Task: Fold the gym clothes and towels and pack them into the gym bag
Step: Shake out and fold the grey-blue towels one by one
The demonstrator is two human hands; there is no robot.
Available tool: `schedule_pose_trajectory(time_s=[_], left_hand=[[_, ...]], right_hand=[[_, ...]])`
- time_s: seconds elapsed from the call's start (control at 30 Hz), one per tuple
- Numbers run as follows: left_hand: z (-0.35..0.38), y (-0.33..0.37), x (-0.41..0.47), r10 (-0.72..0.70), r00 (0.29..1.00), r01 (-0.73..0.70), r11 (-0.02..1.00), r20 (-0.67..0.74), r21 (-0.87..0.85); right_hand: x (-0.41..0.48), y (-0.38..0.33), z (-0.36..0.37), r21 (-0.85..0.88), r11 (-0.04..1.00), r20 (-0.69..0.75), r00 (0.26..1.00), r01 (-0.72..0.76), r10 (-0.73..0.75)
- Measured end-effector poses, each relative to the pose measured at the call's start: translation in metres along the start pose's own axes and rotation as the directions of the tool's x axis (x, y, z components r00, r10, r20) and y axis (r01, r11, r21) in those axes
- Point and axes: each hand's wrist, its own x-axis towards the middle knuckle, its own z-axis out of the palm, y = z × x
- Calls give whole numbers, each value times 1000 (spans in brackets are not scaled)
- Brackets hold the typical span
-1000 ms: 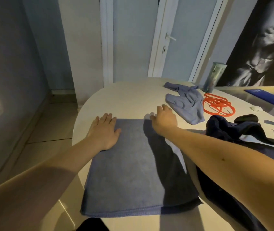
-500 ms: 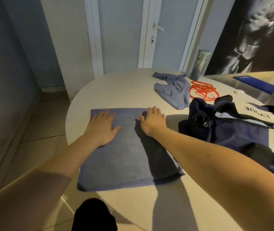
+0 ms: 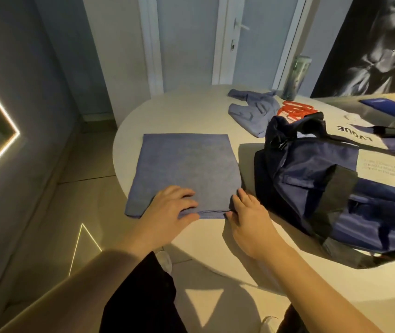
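As the towel (image 3: 186,164) lies flat on the table (image 3: 179,111), long axis running away, left hand (image 3: 171,209) and right hand (image 3: 248,213) pinch its near edge; the fold likely goes forward, bag (image 3: 311,179) just right.

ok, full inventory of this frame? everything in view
towel: 1, blue, folded flat, table's near left
gym bag: 1, navy, on table right of towel
garment: 1, light blue, crumpled, far side of table
bands: a bunch, orange, beside garment, behind bag
tumbler: 1, greenish, table's far edge
table: 1, white, rounded
door: 1, white, behind table
left hand: 1, holds towel's near edge
right hand: 1, pinches towel's near right corner
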Motion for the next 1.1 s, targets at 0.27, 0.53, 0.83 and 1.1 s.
schedule_pose_trajectory(time_s=[0.27,0.53,0.83,1.1], left_hand=[[5,48,19,-31,999,31,998,12,48],[24,63,29,-59,998,57,996,23,65],[27,60,27,95,991,-91,995,-95,44],[29,62,25,48,997,-45,998,-56,54]], right_hand=[[-27,4,-7,449,892,-148,980,-53,133],[-27,10,1,503,862,-188,964,-69,186],[-22,12,4,440,895,-229,953,-78,196],[-18,18,6,558,828,-301,916,-57,266]])
